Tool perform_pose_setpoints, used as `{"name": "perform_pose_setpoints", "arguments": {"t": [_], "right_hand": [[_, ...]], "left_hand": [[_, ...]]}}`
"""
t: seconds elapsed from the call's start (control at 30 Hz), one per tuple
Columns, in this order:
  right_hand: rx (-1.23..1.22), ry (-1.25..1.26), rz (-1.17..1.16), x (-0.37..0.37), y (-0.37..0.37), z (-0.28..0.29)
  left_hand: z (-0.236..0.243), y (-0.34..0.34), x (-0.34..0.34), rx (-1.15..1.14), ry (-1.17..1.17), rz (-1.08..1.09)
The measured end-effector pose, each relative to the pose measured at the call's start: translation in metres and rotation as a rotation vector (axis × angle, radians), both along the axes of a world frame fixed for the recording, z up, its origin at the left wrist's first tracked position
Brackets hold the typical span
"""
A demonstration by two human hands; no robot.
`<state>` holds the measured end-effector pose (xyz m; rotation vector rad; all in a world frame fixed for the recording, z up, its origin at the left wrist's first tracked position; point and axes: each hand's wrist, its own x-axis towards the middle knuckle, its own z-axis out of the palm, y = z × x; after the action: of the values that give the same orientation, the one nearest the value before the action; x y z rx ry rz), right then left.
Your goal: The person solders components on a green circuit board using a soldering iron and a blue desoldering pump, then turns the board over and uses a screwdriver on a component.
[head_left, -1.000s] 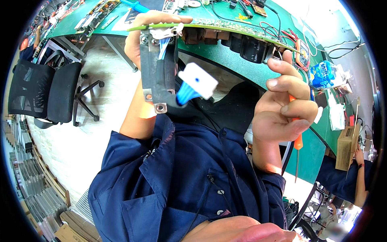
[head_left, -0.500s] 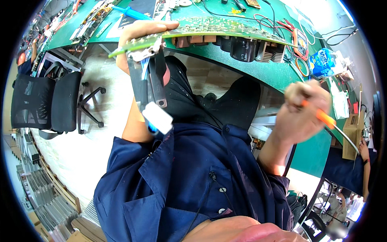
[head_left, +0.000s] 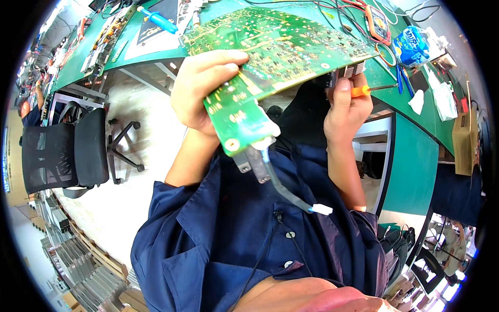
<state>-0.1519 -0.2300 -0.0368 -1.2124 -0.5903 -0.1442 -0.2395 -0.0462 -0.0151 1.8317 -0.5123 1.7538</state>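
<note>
A large green circuit board [head_left: 280, 52] is held up in front of me, its soldered side facing up. My left hand [head_left: 205, 88] grips its left end, fingers on top and the thumb out of sight below. From the near left corner hang a dark metal bracket [head_left: 253, 164] and a sleeved cable with a white connector [head_left: 321, 209]. My right hand [head_left: 349, 104] is closed around the orange handle of a screwdriver [head_left: 359, 91], its shaft pointing right. That hand is under the board's right end, close to a finned heatsink [head_left: 355, 69]. The board hides most of its underside parts.
On the green bench [head_left: 387, 104] lie an orange multimeter [head_left: 378, 23], a blue package [head_left: 410, 46], blue pens [head_left: 405, 80] and white tissue [head_left: 442, 96]. A blue tool [head_left: 157, 20] and more boards [head_left: 106, 41] are at the back left. An office chair [head_left: 62, 151] stands left.
The board has tilted so its soldered side shows, and its corner with the cable has swung right. My right hand with the screwdriver has moved left, up to the board's right end.
</note>
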Motion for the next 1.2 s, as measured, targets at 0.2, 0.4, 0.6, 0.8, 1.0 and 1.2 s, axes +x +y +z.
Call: {"name": "perform_pose_setpoints", "arguments": {"t": [0.2,0.4,0.6,0.8,1.0,1.2], "right_hand": [[-0.123,0.046,-0.109,0.005,-0.019,-0.001],[-0.117,0.251,-0.012,0.02,-0.043,-0.008],[0.065,0.363,0.006,0.029,-0.053,-0.033],[0.173,0.516,-0.003,0.023,-0.057,-0.062],[0.247,0.492,0.107,0.023,-0.064,-0.087],[0.302,0.47,0.233,0.024,-0.076,-0.117]], "left_hand": [[-0.005,-0.021,0.004,0.152,0.095,0.053],[-0.014,-0.041,0.011,0.249,0.154,0.072],[-0.017,-0.061,0.019,0.317,0.222,0.078],[-0.031,-0.073,0.019,0.359,0.312,0.066],[-0.038,-0.072,0.015,0.443,0.369,0.061],[-0.06,-0.08,0.011,0.442,0.414,0.035]]}}
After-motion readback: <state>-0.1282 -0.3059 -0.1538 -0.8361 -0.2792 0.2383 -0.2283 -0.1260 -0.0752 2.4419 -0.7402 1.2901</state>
